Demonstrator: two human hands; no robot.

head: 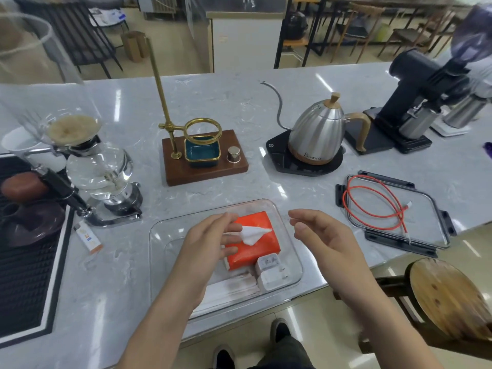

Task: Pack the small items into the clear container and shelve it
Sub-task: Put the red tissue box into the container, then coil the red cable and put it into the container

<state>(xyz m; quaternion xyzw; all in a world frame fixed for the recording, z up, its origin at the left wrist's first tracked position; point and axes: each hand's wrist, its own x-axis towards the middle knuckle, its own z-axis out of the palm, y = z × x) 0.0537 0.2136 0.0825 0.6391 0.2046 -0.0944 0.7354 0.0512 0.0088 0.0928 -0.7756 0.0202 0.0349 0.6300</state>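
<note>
- Marble counter is crowded, glass siphon at left.
- Clear container, lower centre, holds orange tissue pack and chargers.
- Left hand and right hand hover, fingers apart, gripping nothing.
- Red cable lies on the lid, right; it could snag when lifted.

Tissue pack in container; lid right, cable on it.

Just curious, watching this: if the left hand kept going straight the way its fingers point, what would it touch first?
Probably the white tissue sticking out of the orange tissue pack; the left hand hovers by it in the clear container, though depth is unclear.
</note>
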